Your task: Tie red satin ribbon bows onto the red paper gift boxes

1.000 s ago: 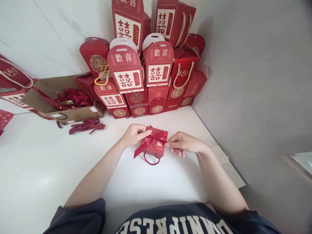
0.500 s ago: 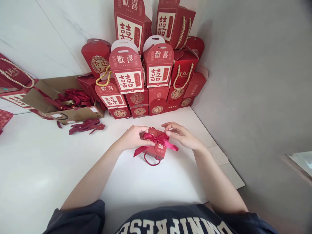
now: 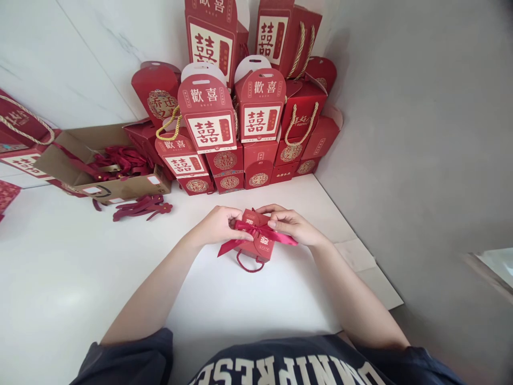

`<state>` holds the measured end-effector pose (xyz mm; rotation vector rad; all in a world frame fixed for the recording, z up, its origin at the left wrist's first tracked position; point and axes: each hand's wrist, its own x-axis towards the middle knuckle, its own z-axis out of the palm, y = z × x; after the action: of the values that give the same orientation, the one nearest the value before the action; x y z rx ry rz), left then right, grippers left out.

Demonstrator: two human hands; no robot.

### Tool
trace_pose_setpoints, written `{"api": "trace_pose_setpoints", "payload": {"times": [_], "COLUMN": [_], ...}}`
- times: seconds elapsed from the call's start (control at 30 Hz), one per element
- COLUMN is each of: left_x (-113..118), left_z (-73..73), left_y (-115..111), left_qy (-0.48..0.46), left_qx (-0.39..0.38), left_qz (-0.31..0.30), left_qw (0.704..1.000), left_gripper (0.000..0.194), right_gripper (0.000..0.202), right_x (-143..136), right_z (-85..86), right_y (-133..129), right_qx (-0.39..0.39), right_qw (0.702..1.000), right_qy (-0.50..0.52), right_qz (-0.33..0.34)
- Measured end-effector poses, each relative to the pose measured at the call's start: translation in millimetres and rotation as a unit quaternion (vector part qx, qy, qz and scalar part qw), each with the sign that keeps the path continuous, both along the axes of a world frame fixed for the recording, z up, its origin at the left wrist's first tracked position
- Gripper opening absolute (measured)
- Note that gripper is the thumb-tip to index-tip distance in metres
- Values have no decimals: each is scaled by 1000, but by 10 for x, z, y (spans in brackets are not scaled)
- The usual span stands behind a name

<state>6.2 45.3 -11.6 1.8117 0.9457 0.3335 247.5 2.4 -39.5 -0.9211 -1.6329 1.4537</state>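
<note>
A small red gift box [image 3: 256, 250] with pale lettering rests on the white table in front of me. Across its top a dark pink ribbon [image 3: 258, 230] is tied in a bow, its tails hanging out to both sides. My left hand [image 3: 224, 224] pinches the bow's left loop between thumb and fingers. On the other side my right hand [image 3: 292, 224] has thumb and index finger closed on the right loop, its other fingers reaching behind the box. A red cord handle [image 3: 250, 267] droops from the box's near side.
Stacked red gift boxes [image 3: 256, 123] stand against the back wall. To the left, an open cardboard box [image 3: 124, 190] holds dark red ribbons [image 3: 120, 163]. More ribbon strips [image 3: 142, 207] lie in front of it. A grey wall [image 3: 420, 133] borders the table's right side.
My right hand has moved slightly left and closed its thumb and index finger on the bow's right loop. My left hand keeps its pinch, nearly still.
</note>
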Motion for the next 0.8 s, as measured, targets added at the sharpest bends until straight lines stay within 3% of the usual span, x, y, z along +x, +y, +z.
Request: {"api": "trace_pose_setpoints", "payload": {"times": [0.8], "left_x": [24], "left_z": [-21], "left_y": [13], "left_qy": [-32], "left_qx": [-13], "left_qz": [5], "left_qw": [999], "left_gripper": [36], "right_gripper": [40], "right_x": [-34], "right_z": [-256], "right_y": [50], "right_qx": [-71], "right_qw": [985], "right_qy": [155], "right_qz": [-3]}}
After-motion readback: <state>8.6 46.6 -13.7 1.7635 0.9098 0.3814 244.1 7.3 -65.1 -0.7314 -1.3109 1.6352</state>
